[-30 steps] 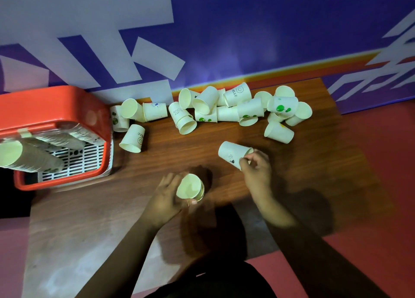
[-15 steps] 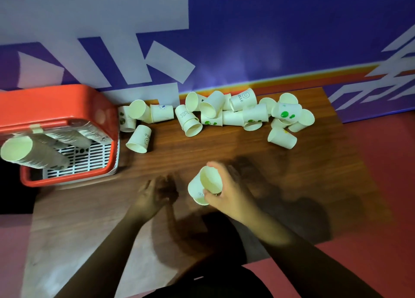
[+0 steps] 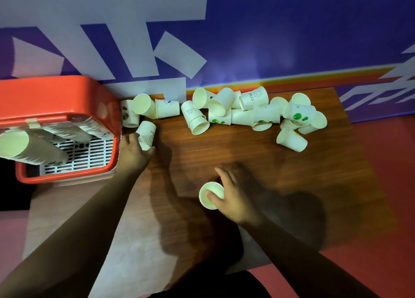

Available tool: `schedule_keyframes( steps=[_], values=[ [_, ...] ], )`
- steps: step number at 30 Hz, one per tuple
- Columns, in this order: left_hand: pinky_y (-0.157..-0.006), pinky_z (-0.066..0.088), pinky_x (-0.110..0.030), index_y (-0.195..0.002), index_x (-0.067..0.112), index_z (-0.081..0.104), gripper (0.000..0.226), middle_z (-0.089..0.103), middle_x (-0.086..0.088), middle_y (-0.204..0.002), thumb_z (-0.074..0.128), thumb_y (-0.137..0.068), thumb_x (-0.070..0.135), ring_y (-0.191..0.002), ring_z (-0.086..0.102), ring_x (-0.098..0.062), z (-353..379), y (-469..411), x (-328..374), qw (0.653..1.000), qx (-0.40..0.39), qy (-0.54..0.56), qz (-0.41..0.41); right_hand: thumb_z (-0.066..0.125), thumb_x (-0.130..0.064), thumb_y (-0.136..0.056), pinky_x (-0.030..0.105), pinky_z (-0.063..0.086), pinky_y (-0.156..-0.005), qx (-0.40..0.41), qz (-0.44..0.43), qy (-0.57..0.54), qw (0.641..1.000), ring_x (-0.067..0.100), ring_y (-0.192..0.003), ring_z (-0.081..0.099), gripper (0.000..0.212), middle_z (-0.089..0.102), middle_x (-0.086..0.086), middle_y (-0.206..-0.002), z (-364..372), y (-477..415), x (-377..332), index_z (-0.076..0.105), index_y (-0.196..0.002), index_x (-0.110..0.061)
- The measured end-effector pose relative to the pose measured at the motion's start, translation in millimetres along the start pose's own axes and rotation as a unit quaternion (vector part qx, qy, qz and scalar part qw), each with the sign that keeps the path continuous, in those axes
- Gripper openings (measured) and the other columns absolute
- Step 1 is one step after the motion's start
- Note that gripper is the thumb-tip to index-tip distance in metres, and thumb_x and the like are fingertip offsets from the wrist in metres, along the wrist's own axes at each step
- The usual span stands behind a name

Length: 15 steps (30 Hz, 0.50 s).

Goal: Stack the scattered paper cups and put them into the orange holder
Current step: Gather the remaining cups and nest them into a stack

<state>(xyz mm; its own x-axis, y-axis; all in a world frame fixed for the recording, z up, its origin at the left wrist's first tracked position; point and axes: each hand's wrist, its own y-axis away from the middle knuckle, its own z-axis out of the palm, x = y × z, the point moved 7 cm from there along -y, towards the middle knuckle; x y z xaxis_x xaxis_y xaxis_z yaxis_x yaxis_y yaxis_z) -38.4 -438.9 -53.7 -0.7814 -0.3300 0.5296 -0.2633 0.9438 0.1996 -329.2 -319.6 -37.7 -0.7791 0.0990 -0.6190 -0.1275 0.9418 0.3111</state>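
While my right hand pinches the rim of an upright cup near me on the tabletop, thumb inside and fingers curled behind, motion blur hides the grip's detail. Farther left, my left hand grips a tilted smiley cup just beside the orange holder, where stacked cups lie. Scattered cups crowd the far edge against the blue wall, some overlapping.

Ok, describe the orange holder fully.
The holder is a glossy orange-red, plastic-looking tub with rounded corners, at the table's left end by the wall. A white slotted grille lines its inside, where long stacks of nested cups lie. Pale tape sits on its rim. A loose cup stands against its right side.
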Motion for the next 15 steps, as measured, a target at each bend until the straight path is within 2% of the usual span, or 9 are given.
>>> schedule_keyframes(
  steps=[3,7,12,15],
  values=[
    [-0.106,0.035,-0.050,-0.140,-0.001,0.039,0.077,0.043,-0.029,-0.136,0.077,-0.083,0.034,-0.126,0.041,-0.045,7.4,-18.1,-1.4,1.000,-0.005,-0.021,0.012,0.057,-0.055,-0.089,0.042,0.038,-0.109,0.041,0.047,0.010,0.998,0.023,-0.135,0.037,0.066,0.035,0.003,-0.148,-21.3,-31.3,-1.1,0.035,-0.143,-0.024],
    [-0.110,0.031,-0.053,-0.150,0.003,0.027,0.095,0.040,-0.034,-0.140,0.075,-0.082,0.049,-0.130,0.039,-0.049,21.8,-41.4,-5.3,0.999,-0.009,-0.028,-0.018,0.055,-0.050,-0.092,0.041,0.040,-0.105,0.069,0.068,0.020,0.995,0.026,-0.133,0.039,0.061,0.037,0.008,-0.145,-41.7,-90.2,-11.9,0.039,-0.142,-0.018],
    [-0.106,0.038,-0.057,-0.147,0.002,0.030,0.081,0.045,-0.036,-0.133,0.074,-0.084,0.027,-0.124,0.044,-0.052,39.8,-59.1,-21.5,0.996,-0.059,-0.054,-0.048,0.059,-0.044,-0.091,0.040,0.040,-0.103,0.078,0.085,0.020,0.993,0.029,-0.129,0.043,0.062,0.045,0.014,-0.139,-39.2,-152.7,-18.0,0.042,-0.137,-0.007],
    [-0.102,0.042,-0.053,-0.143,0.005,0.036,0.076,0.047,-0.030,-0.134,0.076,-0.082,0.024,-0.123,0.047,-0.047,36.6,-52.3,-25.0,0.997,-0.065,-0.020,-0.039,0.064,-0.042,-0.088,0.034,0.044,-0.085,0.077,0.131,-0.035,0.988,0.029,-0.117,0.052,0.059,0.050,0.014,-0.131,-28.6,-179.6,-17.5,0.046,-0.130,-0.004]
  ],
)
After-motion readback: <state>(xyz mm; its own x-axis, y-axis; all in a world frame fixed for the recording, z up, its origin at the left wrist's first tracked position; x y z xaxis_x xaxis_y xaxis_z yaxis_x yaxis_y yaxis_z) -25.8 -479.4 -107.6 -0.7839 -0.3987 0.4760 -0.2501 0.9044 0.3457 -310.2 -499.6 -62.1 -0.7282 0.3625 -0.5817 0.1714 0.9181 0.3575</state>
